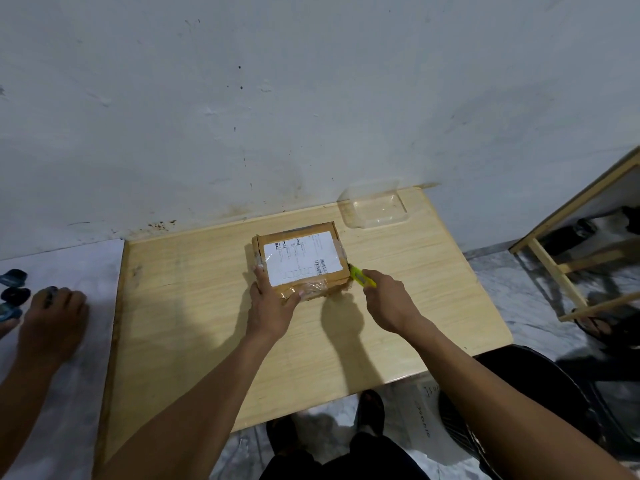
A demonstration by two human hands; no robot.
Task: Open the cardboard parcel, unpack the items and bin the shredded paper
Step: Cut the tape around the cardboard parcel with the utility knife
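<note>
Head view, near to far. Nearest, dark trousers and footwear at the bottom edge, cut off by the frame; to the right, a dark ribbed bin (512,403), only partly in view, presumably there for the shredded paper. Further in, two bare forearms reaching over the pale wooden bench (194,306). Left hand (272,306) spread and clamped over the near left corner of the cardboard parcel (299,258), thumb on the taped near edge, likely pinning it so it cannot slide under the cut. Right hand (388,301) closed round a yellow-green cutter (362,277), tip set at the parcel's near right corner, where the tape seam ends; blade itself too small to make out, so depth of cut unclear. Parcel flat on the middle of the bench, white label up, flaps shut and taped, print unreadable. Contents hidden; no shredded paper visible yet. Far right, just beyond the parcel, a clear plastic tub (375,206) against the wall, seemingly empty. Far left, off the bench, another person's hand (55,317) on the floor beside some dark, blurred objects.
</note>
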